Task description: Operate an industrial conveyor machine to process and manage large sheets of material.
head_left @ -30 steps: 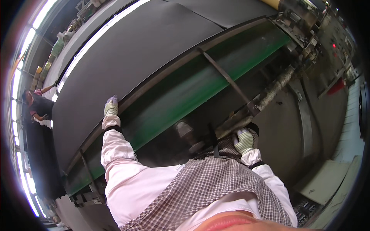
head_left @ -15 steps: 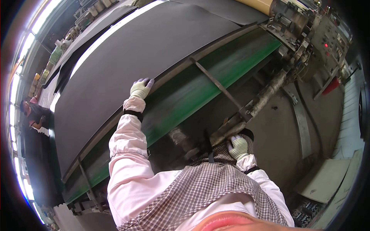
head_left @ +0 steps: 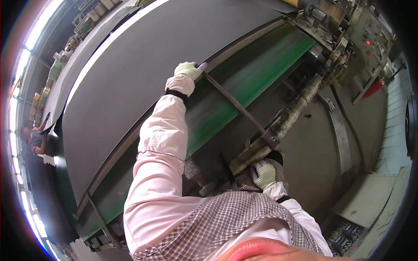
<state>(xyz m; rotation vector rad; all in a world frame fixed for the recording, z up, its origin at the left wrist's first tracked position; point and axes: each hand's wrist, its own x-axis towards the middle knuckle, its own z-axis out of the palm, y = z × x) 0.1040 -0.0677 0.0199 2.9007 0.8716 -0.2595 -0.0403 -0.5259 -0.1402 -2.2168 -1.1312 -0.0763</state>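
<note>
A wide dark grey sheet [head_left: 143, 65] lies across the table in front of me. My left hand [head_left: 188, 71], in a pale striped glove with purple fingertips, is closed at the sheet's near edge, right above the metal rail [head_left: 237, 45]. How far its fingers go round the edge is hidden. Down by my lap, my right hand [head_left: 264, 175] wears a matching glove. Its fingers are curled against my checked apron [head_left: 217, 213], and I cannot make out anything in them. Below the rail slopes a green panel [head_left: 261, 74], crossed by a metal strut [head_left: 235, 102].
Machinery with a control panel [head_left: 370, 43] and a lit red lamp stands at the far right. A worn roller [head_left: 300, 100] runs close to my right hand. At the left, another person [head_left: 35, 139] stands by the table, holding up a corner of dark sheet.
My left hand has slid right and away from me along the sheet's edge, its fingers now more curled. My right hand stays by my lap. The other person's arm has risen with dark sheet.
</note>
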